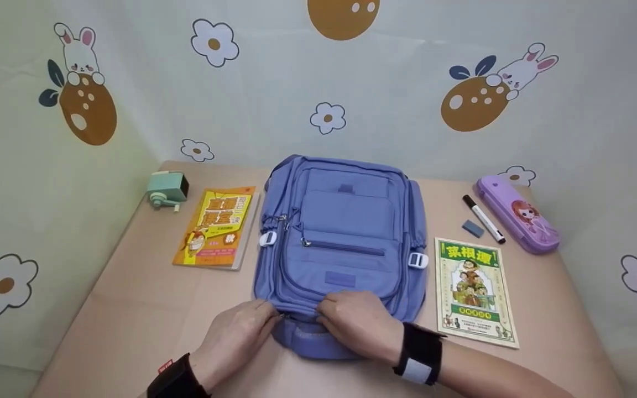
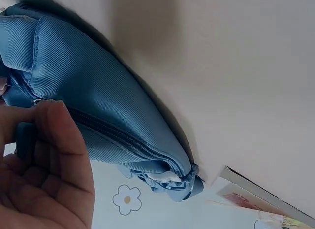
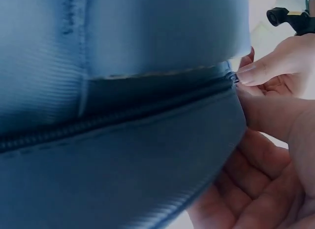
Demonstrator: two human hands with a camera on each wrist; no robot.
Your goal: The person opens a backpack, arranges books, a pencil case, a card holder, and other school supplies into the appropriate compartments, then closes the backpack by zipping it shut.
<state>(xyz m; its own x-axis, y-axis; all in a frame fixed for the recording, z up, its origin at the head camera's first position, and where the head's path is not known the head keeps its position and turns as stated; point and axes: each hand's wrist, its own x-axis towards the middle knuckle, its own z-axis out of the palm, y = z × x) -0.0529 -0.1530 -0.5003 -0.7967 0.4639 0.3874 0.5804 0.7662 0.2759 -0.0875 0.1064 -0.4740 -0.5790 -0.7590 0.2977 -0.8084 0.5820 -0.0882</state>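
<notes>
A blue backpack [image 1: 347, 215] lies on its back with its near end toward me. At the near left corner, my left hand [image 1: 236, 333] pinches a zipper pull, mostly covered by the fingers. In the left wrist view, the thumb and finger of that hand [image 2: 54, 165] meet at the small metal slider, and the closed zipper [image 2: 115, 133] runs along the bag's side from there. My right hand [image 1: 358, 323] grips the bag's fabric beside the same zipper. The right wrist view has its fingers [image 3: 256, 175] under the fabric edge, close to the left hand [image 3: 285, 64].
On the left are an orange book [image 1: 216, 228] and a green pencil sharpener [image 1: 167, 189] with a crank. To the right lie a green-and-cream booklet [image 1: 474, 290], a grey-blue eraser [image 1: 473, 228], a marker [image 1: 484, 219] and a purple pencil case [image 1: 517, 214]. A patterned curtain [image 1: 274, 83] stands behind the table.
</notes>
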